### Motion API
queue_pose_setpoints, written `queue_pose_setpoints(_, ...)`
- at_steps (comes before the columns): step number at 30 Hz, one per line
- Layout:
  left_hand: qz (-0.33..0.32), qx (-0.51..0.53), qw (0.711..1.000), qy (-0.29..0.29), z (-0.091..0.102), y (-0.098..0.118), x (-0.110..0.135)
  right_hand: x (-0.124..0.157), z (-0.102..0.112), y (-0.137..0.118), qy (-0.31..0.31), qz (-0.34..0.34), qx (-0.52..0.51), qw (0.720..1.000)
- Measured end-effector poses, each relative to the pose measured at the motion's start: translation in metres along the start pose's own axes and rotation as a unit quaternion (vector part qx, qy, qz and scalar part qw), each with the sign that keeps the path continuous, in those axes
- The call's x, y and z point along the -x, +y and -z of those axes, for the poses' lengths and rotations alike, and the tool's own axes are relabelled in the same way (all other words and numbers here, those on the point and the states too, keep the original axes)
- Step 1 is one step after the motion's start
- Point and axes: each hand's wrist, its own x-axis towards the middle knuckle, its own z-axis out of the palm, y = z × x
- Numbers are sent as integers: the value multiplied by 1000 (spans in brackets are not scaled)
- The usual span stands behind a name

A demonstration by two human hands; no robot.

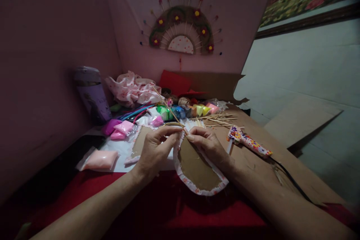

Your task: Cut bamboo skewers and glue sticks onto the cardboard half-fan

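Note:
My left hand (156,150) pinches a thin wooden skewer (165,104) that slants up and away to the left. My right hand (206,143) grips the top edge of a half-round cardboard piece (195,168) with a white patterned border, held upright over the red cloth. Both hands meet at the top rim of the cardboard, where several more sticks fan out behind it.
Packets of coloured clay (180,111) and pink packets (119,129) lie behind the hands, beside a pile of skewers (221,119). A patterned glue gun (249,142) rests right, a purple tumbler (92,95) left. A finished fan decoration (181,32) hangs on the pink wall.

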Motion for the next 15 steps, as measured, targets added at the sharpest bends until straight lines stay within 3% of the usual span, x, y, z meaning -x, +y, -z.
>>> queue_pose_setpoints(5, 64, 51, 996, 19, 2, -2, -4, 0, 0, 1, 4, 5, 14, 1000)
queue_pose_setpoints(15, 78, 30, 996, -32, 6, -11, -5, 0, -1, 1, 3, 10, 29, 1000)
